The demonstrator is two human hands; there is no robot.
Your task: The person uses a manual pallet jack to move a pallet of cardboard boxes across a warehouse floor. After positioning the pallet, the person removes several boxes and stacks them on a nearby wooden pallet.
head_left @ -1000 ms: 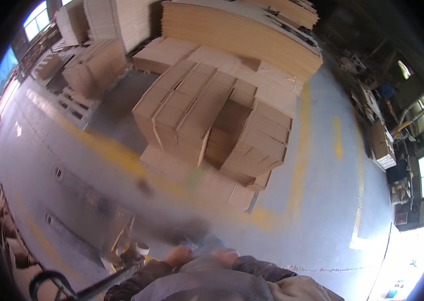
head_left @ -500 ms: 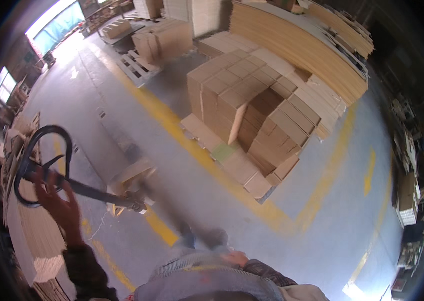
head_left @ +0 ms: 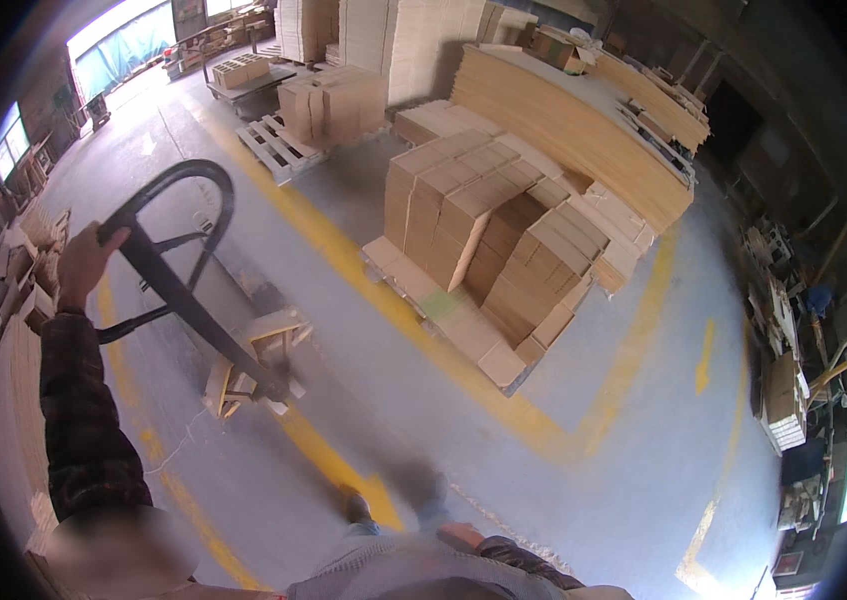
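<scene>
My left hand (head_left: 89, 262) is closed round the left end of a black loop handle (head_left: 169, 268), its arm stretched out in a dark sleeve. The handle's shaft slants down to the base of a pallet truck (head_left: 261, 350), with pale yellow parts and small wheels near the floor. In front of my waist, my right hand (head_left: 461, 537) hangs low beside my clothing, away from the handle. Its fingers are too small and partly hidden to tell how they are held.
Flat cardboard stacks (head_left: 443, 210) stand on a pallet right of a yellow floor line (head_left: 323, 230). Behind them rises a long pile of board sheets (head_left: 563, 130). An unloaded wooden pallet (head_left: 278, 148) lies farther back. More stacked board (head_left: 18, 400) lines the left side.
My left hand has gone from spread fingers at the loop to a grip on its end. The handle has swung round to the right and now stands at a different angle.
</scene>
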